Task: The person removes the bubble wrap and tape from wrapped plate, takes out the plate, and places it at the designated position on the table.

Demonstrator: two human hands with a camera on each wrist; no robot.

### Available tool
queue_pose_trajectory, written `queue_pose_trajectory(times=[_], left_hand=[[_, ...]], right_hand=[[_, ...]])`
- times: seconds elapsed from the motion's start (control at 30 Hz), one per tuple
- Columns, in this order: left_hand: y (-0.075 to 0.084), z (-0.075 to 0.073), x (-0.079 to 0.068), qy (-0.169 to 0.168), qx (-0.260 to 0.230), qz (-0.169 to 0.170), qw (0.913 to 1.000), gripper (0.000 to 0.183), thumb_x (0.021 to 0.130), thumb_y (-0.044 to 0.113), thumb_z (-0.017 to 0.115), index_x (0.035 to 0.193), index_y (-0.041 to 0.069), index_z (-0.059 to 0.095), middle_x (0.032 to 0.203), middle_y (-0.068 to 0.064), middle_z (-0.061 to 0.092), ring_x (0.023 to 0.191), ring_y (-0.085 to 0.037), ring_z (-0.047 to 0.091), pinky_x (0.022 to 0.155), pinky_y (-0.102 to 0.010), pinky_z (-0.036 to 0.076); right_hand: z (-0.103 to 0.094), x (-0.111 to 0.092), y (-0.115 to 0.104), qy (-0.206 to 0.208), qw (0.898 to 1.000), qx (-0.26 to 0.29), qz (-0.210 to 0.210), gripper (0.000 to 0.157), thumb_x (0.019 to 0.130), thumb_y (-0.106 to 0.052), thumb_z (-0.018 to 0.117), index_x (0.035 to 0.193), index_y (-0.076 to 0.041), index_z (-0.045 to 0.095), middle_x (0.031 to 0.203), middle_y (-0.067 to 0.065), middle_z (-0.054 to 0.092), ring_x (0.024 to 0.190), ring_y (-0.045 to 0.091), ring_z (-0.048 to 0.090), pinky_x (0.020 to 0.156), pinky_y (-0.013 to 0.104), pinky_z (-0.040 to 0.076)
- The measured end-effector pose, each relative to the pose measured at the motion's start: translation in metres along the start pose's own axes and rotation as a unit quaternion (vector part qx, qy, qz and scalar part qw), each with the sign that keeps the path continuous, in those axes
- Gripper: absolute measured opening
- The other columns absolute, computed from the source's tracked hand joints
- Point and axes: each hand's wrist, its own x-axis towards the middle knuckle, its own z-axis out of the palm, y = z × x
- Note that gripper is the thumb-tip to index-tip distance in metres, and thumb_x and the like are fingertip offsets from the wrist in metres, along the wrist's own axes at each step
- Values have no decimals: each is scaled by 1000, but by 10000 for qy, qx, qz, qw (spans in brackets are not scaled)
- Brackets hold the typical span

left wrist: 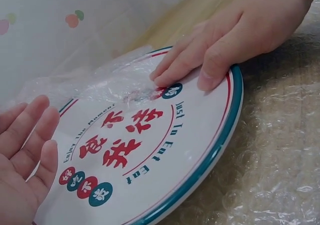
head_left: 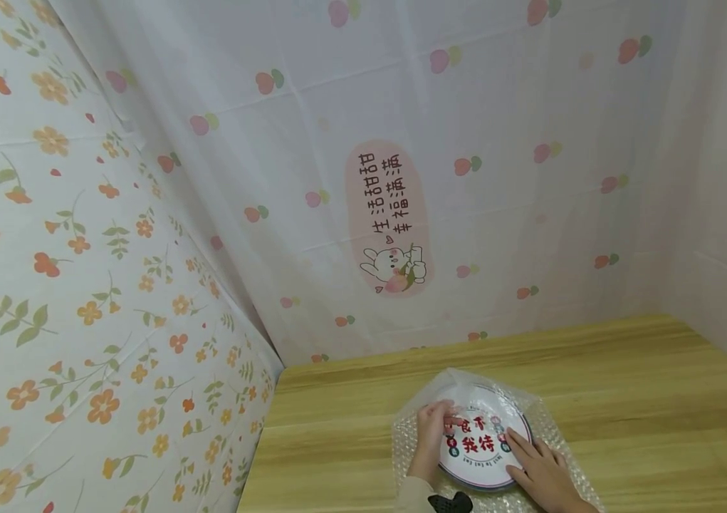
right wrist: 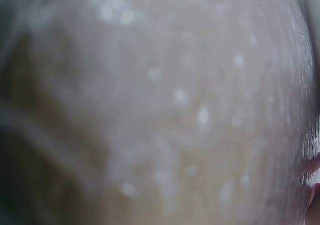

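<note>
A round white plate (head_left: 488, 472) with a dark green rim and red characters lies on a sheet of bubble wrap (head_left: 409, 449). Part of the wrap is folded over the plate's far side, seen as a crumpled clear layer in the left wrist view. My left hand (head_left: 430, 436) is over the plate's left edge, its fingers loosely bent with nothing gripped. On the right side of the plate rests my right hand (head_left: 544, 472), fingers spread and fingertips on its face. The right wrist view is filled by blurred bubble wrap (right wrist: 200, 105).
Beneath the wrap is a wood-grain table (head_left: 337, 427). A white curtain with fruit prints (head_left: 498, 235) hangs behind it, and a flowered curtain (head_left: 119, 285) stands along the left. A black strap piece (head_left: 451, 502) sits at my left wrist.
</note>
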Motion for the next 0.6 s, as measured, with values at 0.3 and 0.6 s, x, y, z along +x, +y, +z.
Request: queue_pose_trajectory(times=[0.3, 0.6], left_hand=[[1, -3, 4, -100, -627, -110, 9979, 19, 83, 6, 45, 85, -6, 60, 73, -15, 65, 59, -20, 63, 47, -18, 45], [2, -9, 12, -1, -1123, 60, 9937, 16, 83, 8, 45, 75, 3, 58, 72, -8, 64, 59, -14, 61, 50, -20, 46]], right_hand=[[1, -2, 1, 164, 9998, -41, -144, 51, 82, -36, 58, 122, -5, 55, 127, 5, 48, 108, 39, 42, 81, 57, 32], [-5, -2, -4, 3, 10000, 52, -37, 51, 83, -36, 57, 122, -4, 54, 128, 10, 47, 110, 40, 40, 83, 58, 31]])
